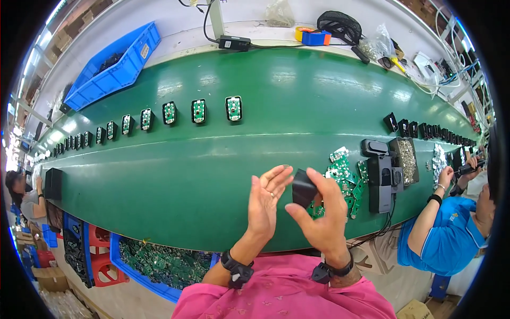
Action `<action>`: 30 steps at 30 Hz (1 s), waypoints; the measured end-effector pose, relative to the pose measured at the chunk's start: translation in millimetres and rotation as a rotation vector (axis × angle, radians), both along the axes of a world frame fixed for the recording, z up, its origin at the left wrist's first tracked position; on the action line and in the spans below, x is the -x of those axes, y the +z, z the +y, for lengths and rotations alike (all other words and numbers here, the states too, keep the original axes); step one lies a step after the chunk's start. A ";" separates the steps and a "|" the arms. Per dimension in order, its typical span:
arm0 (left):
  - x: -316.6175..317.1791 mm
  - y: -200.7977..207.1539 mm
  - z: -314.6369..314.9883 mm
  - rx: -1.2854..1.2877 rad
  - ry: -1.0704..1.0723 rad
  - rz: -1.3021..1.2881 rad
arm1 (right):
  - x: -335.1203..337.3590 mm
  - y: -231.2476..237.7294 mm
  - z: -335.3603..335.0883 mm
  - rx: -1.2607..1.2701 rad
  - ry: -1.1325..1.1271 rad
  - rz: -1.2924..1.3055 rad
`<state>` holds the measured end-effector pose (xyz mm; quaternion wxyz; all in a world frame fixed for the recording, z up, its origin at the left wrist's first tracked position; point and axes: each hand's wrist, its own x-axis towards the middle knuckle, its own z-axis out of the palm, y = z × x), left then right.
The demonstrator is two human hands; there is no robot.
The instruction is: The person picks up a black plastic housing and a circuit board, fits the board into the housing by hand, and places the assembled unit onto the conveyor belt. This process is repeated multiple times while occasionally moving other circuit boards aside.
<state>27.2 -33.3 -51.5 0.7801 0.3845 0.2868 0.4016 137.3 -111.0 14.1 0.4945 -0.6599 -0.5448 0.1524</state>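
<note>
Evidently, the right hand gripped a black housing between its thumb and fingers, holding it over the near middle of the green counter. The left hand was spread wide and free just to the left, its palm turned toward the housing; whether its fingertips touched that housing was hard to tell from this angle. To the right, green circuit boards lay in a loose heap, partly hidden behind the right hand. Farther right were a black device and, just beside it, a black tray of small metal pieces. A row of board-filled housings ran off to the left, nearer than a blue bin at the far left. More dark housings stood lined up on the far right, and a co-worker in a blue shirt was at the near right.
</note>
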 end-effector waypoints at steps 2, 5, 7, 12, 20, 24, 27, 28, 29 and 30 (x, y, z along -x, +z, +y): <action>-1.9 11.0 -2.4 0.223 -0.014 -0.439 | 7.1 7.9 -5.5 -0.052 0.044 -0.371; 1.3 12.1 -2.7 0.301 -0.072 -0.539 | 17.7 0.5 8.8 -0.025 0.097 -0.396; 3.7 11.9 -3.1 0.333 -0.066 -0.484 | 24.6 0.5 6.4 -0.021 0.079 -0.370; 6.7 12.4 5.8 -0.048 -0.059 -0.178 | 13.4 -17.4 16.8 0.146 0.080 0.084; -37.0 15.7 101.9 -0.825 0.023 0.791 | -0.9 64.4 -21.9 -0.084 0.282 -0.397; -68.7 -12.3 182.0 -1.036 0.313 0.895 | 26.6 96.2 -35.0 -0.574 0.942 -0.269; -92.0 -15.5 191.9 -1.033 0.315 1.226 | 5.2 132.6 -33.5 -0.379 0.999 -0.027; -88.3 -20.6 203.4 -1.220 0.263 1.361 | 2.4 132.9 -32.6 -0.403 1.036 -0.006; -87.4 -22.2 206.9 -1.247 0.278 1.400 | 1.6 131.6 -35.3 -0.383 1.012 -0.017; -83.4 -23.4 210.0 -1.274 0.296 1.440 | 0.8 128.8 -37.8 -0.364 0.991 -0.030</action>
